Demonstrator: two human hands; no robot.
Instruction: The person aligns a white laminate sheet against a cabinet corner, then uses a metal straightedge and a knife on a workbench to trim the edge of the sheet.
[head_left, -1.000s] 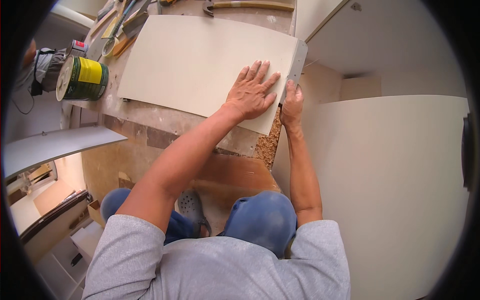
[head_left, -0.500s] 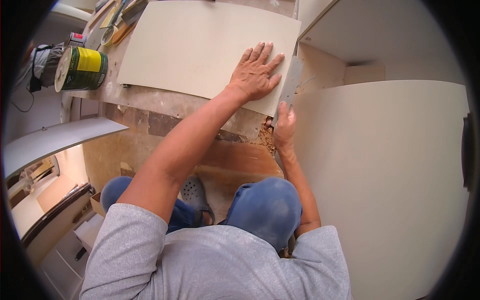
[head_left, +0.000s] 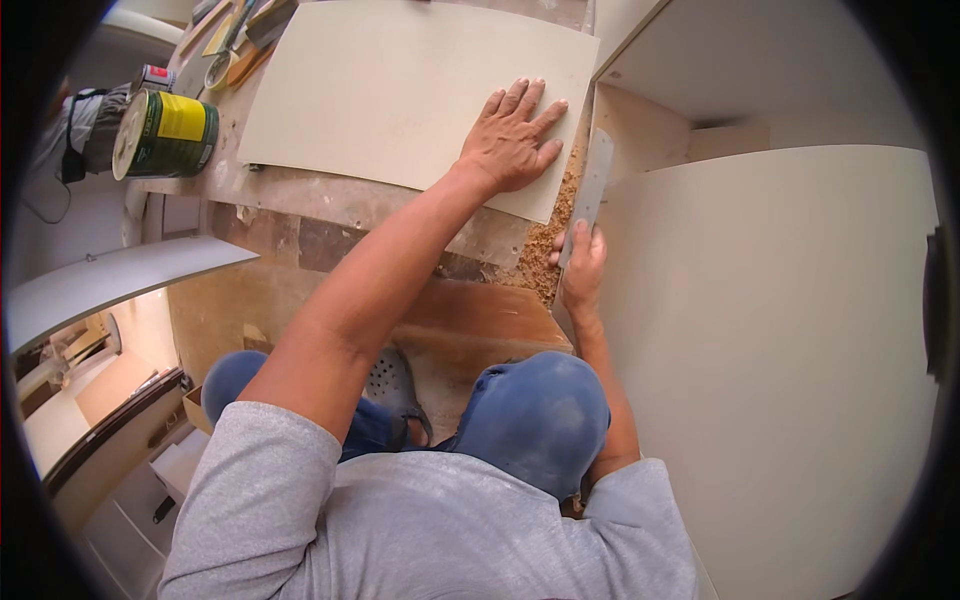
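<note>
My left hand (head_left: 510, 140) lies flat, fingers spread, on a cream-coloured board (head_left: 350, 95) near its right end. In my right hand (head_left: 583, 262) is a flat grey metal bar (head_left: 592, 180) with small holes, the thumb along its face and the other fingers curled behind it. The bar points away from me and stands a little apart from the board's right edge. Between bar and board, wood shavings (head_left: 541, 255) lie along the bench end. The bar's underside is hidden, so its exact kind cannot be told.
The board rests on a worn workbench (head_left: 320, 197). A dark green can with a yellow label (head_left: 180, 120), a tape roll (head_left: 218, 70) and several tools are at the far left. A large pale panel (head_left: 770, 330) stands close on my right, beside an open cabinet (head_left: 640, 118).
My right hand has moved the metal bar slightly right and toward me, away from the board's edge, uncovering more shavings. My left hand stays pressed on the board.
</note>
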